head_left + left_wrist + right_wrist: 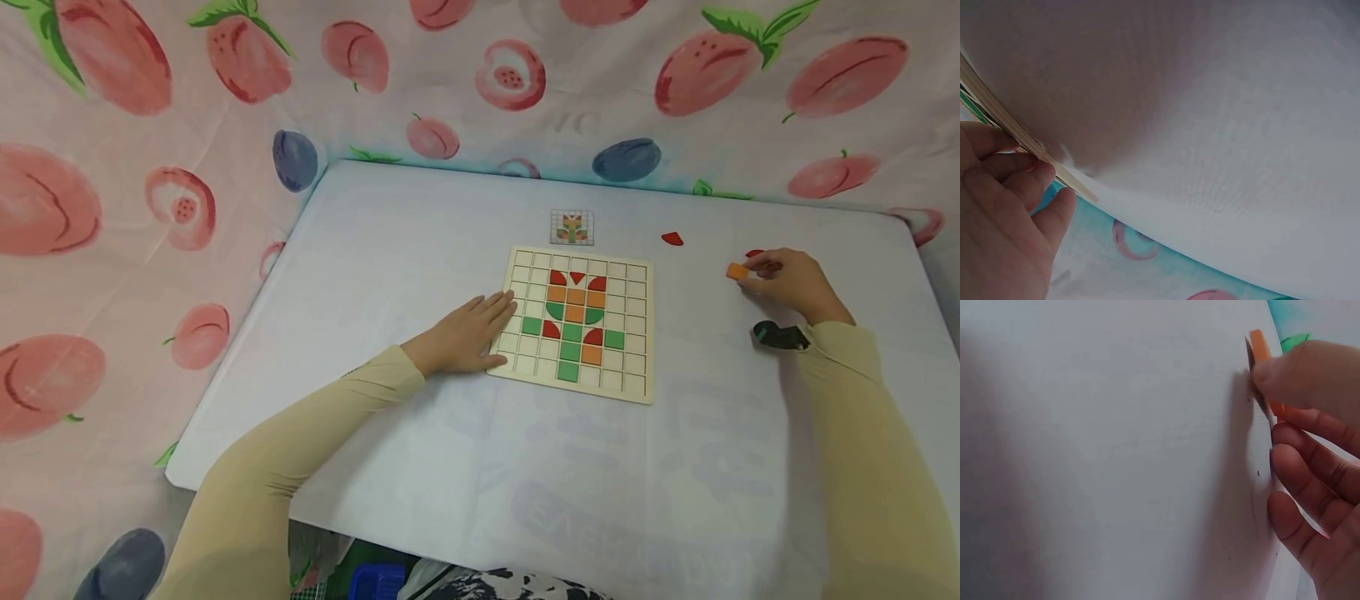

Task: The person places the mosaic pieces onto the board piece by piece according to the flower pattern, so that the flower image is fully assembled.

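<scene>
A square wooden grid board [630, 367] lies on the white table, holding a pattern of red, orange and green tiles. My left hand [463, 336] lies with extended fingers at the board's left edge; in the left wrist view its fingertips [1044, 178] touch the board's rim. Off to the right, my right hand [797, 283] pinches an orange square tile [737, 272] between thumb and fingers, close over the table. The right wrist view shows this orange tile [1261, 345] on edge, with a thin dark edge beside it. A red tile [754, 252] shows partly behind the right hand.
Beyond the board lies a small card [572, 227] printed with a gridded tile picture. A loose red tile [672, 239] sits between the board and the right hand. Fruit-print cloth [450, 92] hangs along the table's back and left sides. A blue basket [377, 581] is below the front edge.
</scene>
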Tool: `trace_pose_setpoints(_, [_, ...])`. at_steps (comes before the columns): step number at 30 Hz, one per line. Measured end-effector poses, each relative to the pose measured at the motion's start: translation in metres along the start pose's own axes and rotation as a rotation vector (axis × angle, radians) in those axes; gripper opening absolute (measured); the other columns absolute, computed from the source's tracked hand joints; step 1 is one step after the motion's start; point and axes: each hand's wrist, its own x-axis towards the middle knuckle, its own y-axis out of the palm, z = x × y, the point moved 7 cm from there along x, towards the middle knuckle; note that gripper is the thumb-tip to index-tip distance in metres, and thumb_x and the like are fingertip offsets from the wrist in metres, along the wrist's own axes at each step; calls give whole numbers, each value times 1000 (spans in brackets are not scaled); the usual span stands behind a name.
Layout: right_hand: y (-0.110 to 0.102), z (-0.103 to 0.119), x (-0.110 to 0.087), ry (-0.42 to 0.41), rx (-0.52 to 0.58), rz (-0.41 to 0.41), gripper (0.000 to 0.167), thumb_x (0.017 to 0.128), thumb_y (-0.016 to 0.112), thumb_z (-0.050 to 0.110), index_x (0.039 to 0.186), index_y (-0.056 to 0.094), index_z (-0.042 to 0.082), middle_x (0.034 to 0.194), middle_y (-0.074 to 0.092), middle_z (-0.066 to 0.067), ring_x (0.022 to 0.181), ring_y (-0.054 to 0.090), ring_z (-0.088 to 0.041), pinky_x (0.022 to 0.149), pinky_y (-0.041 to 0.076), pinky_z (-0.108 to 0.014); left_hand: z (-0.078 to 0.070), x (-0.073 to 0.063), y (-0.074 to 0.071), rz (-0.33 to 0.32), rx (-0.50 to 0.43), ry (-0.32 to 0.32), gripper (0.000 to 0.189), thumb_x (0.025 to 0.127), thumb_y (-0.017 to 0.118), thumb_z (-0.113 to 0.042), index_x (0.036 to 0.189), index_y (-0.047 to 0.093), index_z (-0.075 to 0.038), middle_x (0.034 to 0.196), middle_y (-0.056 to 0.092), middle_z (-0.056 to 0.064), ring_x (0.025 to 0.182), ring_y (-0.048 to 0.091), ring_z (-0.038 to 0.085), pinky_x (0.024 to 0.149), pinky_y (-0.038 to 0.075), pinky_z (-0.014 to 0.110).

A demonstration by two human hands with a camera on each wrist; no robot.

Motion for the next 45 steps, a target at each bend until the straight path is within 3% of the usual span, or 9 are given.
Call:
trace_pose_setpoints(2, [-1, 1, -1, -12, 5, -32, 41, 86, 65, 22, 111, 57, -11, 103, 56, -31, 91, 52, -32, 74, 42, -33, 0, 0, 0, 4, -2, -2, 84, 94, 39, -56, 151, 9, -2, 159, 5, 14, 148, 7, 25, 120, 14, 40])
trace_pose_setpoints(5, [-2, 2, -3, -21, 27, -74, 39, 84, 67, 19, 109, 58, -9, 99, 59, -28, 77, 51, -6, 64, 36, -16, 1, 1, 0, 7, -7, -2, 83, 95, 38, -55, 151, 8, -2, 159, 4, 14, 148, 6, 25, 120, 14, 40])
trace_pose_setpoints(8, [-2, 4, -5, -26, 57, -100, 37, 83, 67, 17, 109, 58, -9, 98, 60, -27, 66, 40, 13, 59, 33, -8, 0, 1, -1, 8, -12, -1, 83, 95, 38, -55, 151, 8, -2, 159, 4, 14, 148, 7, 25, 120, 14, 40])
trace_pose_setpoints(11, [-2, 10, -10, -42, 71, -126, 35, 82, 67, 13, 109, 59, -8, 95, 61, -26, 64, 37, 18, 58, 33, -6, 0, 1, -1, 5, -15, 0, 83, 95, 38, -55, 151, 9, -2, 159, 5, 14, 148, 7, 26, 120, 14, 40])
trace_pose_setpoints(21, [-1, 44, -33, -78, 121, -165, 32, 83, 66, 14, 109, 61, -5, 102, 60, -25, 72, 41, 10, 64, 33, -3, -1, -1, -3, 8, -7, -1, 83, 94, 39, -56, 151, 9, -1, 159, 5, 14, 148, 8, 26, 120, 15, 41])
trace_pose_setpoints(31, [24, 95, -55, -163, 139, -158, 31, 82, 69, 11, 108, 61, -3, 100, 61, -20, 90, 53, -28, 74, 42, -27, 0, -1, -1, 7, -7, -4, 84, 94, 39, -56, 151, 9, -1, 159, 5, 14, 148, 8, 26, 120, 14, 40])
trace_pose_setpoints(36, [45, 129, -65, -264, 124, -120, 28, 80, 71, 7, 105, 63, -3, 98, 63, -18, 89, 55, -29, 77, 44, -28, 0, -1, 0, -2, -9, 0, 84, 94, 39, -56, 151, 9, -2, 159, 5, 14, 148, 7, 26, 120, 14, 40])
trace_pose_setpoints(41, [70, 160, -71, -321, 126, -32, 27, 80, 71, 8, 104, 63, -3, 96, 63, -16, 89, 55, -27, 81, 47, -42, 1, 0, 1, 5, -6, -4, 84, 94, 39, -56, 151, 8, -2, 159, 4, 14, 148, 7, 25, 120, 14, 40])
trace_pose_setpoints(45, [86, 182, -73, -380, 144, 28, 26, 79, 72, 7, 102, 64, -3, 94, 64, -15, 85, 56, -25, 79, 49, -42, 1, 0, 1, 8, -8, -4, 84, 94, 39, -56, 151, 8, -2, 159, 4, 14, 148, 6, 25, 120, 14, 40])
